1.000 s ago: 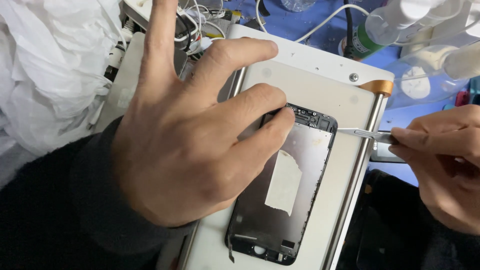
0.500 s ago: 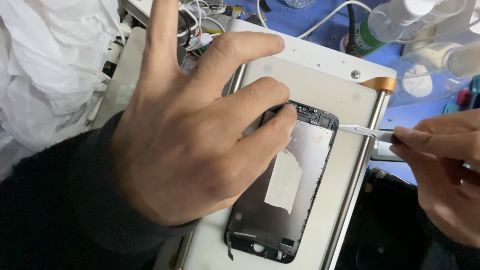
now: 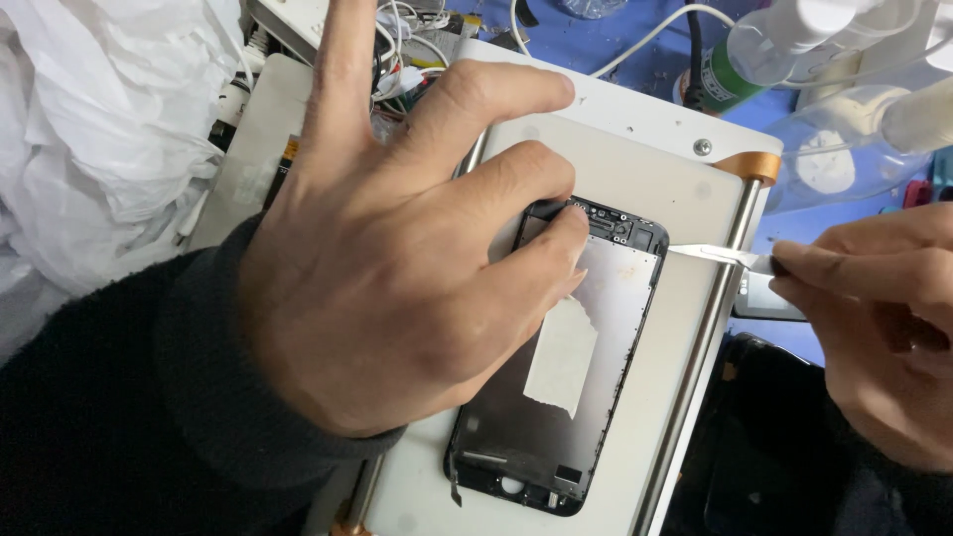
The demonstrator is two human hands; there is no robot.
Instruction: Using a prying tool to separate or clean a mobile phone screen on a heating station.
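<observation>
Blue bench (image 3: 635, 60) showed at the upper frame, cluttered with cables. Little had changed since earlier: the left hand (image 3: 397, 268) stayed spread, fingertips pressing the phone screen assembly (image 3: 586, 397) on the white heating plate (image 3: 635, 169) mid-frame. The right hand (image 3: 874, 328) kept pinching a thin blade (image 3: 720, 255) at the assembly's right edge. A green-labelled bottle (image 3: 740, 74) stood upper right.

Count: two hands, left (image 3: 397, 288) at 9 o'clock and right (image 3: 879, 337) at 3 o'clock; one phone screen (image 3: 561, 367); one thin blade (image 3: 720, 256); two metal rods (image 3: 695, 357); two bottles (image 3: 784, 40) at 1 o'clock.
</observation>
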